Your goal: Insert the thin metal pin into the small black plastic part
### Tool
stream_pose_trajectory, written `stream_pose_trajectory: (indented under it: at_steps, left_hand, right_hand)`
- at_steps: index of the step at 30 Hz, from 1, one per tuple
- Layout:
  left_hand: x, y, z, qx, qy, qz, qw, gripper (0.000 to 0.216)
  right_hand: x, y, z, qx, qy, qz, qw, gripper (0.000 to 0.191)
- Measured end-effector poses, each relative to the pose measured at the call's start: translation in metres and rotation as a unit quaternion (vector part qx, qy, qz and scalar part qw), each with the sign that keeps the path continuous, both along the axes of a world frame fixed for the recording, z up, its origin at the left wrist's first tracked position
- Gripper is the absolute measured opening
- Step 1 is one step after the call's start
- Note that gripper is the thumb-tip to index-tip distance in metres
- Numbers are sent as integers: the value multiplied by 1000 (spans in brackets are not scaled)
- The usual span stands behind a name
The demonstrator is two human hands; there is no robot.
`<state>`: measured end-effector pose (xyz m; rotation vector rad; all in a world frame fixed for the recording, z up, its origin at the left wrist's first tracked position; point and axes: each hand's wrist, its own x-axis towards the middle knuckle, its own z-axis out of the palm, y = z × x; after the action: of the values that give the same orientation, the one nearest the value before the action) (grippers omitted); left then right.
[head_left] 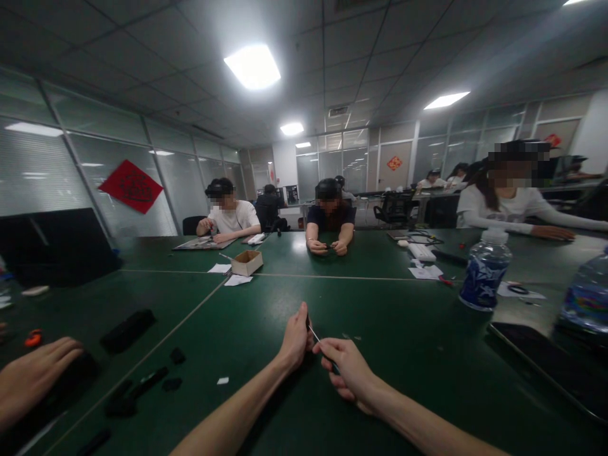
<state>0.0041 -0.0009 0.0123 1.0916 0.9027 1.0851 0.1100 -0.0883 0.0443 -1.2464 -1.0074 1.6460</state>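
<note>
Above the green table, my right hand [351, 373] is closed around the dark handle of a screwdriver [314, 333]. Its thin metal shaft slants up and left toward my left hand [295, 339]. That hand is closed too, with the thumb up, around a small dark piece [308, 322] mostly hidden by the fingers; its kind cannot be made out. The shaft's tip meets or lies very close to this piece. Several black parts [142, 383] and a white scrap [223, 380] lie on the table left of my forearm.
A neighbour's hand [42, 373] rests at the far left, near a black case-like object [127, 330]. On the right stand a blue-labelled bottle [484, 272], a phone [546, 364] and another bottle [589, 297]. A small open box [247, 263] sits ahead; people work across the table.
</note>
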Motion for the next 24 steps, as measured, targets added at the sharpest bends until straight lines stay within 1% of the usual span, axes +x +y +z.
stream_pose_trajectory:
  at_steps: [3,6,13,15,16,17,20,22,24]
  left_hand:
    - [0,2,-2,-4,0,-3,1000,55]
    - [1,4,-3,-2,-2,-5,1000,55]
    - [1,0,2,0,-15,-25,1000,52]
    - [1,-2,1,13,4,-45,999,52]
    - [1,-3,1,21,17,-55,998,52]
    - [0,-4,0,26,25,-62,997,52]
    - [0,-3,-1,10,13,-55,998,53]
    - [0,-1,0,-11,-6,-35,999,54]
    - [0,1,1,-19,-21,-24,999,54]
  right_hand:
    - [-3,0,-3,15,-8,-22,1000,20]
    - [-4,-1,-3,17,-13,-27,999,20]
    - [-4,-3,-9,36,-1,-39,999,17]
    - [0,3,-11,46,13,-69,996,17]
    - [4,7,-11,55,23,-100,993,17]
    - [8,12,-12,46,30,-129,990,16]
    - [19,24,-12,41,29,-148,988,14]
    - [24,25,-12,44,23,-129,990,14]
    - [26,23,-12,56,6,-73,996,15]
